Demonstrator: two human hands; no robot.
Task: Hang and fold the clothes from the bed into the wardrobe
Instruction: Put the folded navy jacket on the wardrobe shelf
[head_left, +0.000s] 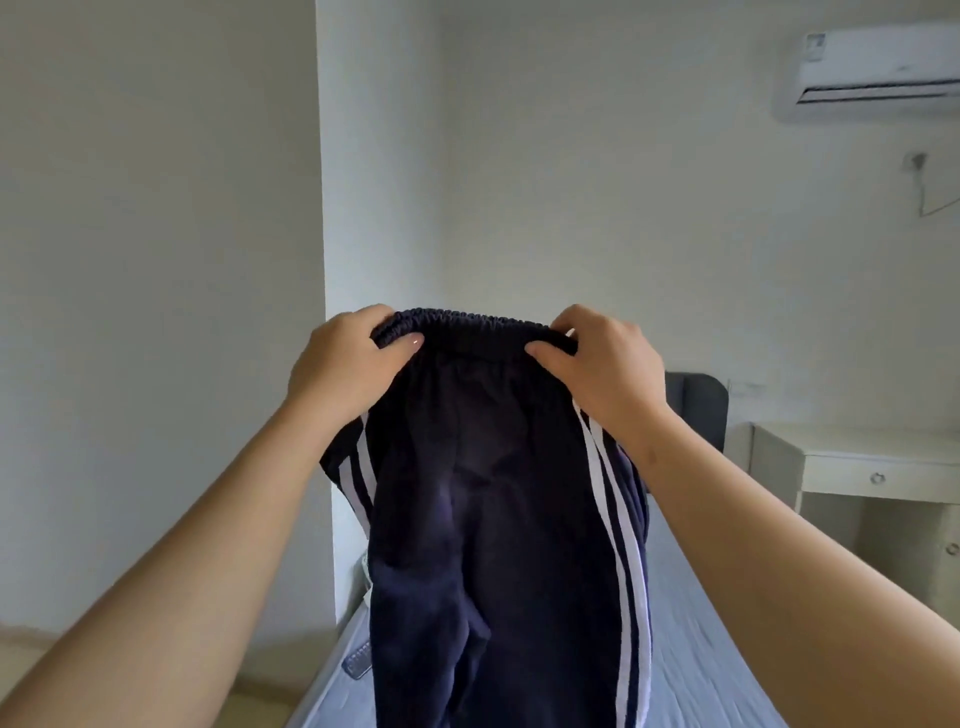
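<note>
Above the grey-sheeted bed (717, 649), our left hand (345, 358) and right hand (602, 364) pinch the waistband (467, 319) of the navy white-striped trousers (498, 519). We risk a crooked fold if one grip slips.

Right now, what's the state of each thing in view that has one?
Dark navy track pants with white side stripes: held up by the elastic waistband, hanging unfolded.
Left hand: fingers pinch the waistband's left end.
Right hand: fingers pinch the waistband's right end.
White desk drawer: closed.
White wall air conditioner: on or off, cannot tell.
Grey-blue bed sheet: spread out, lightly creased.
</note>
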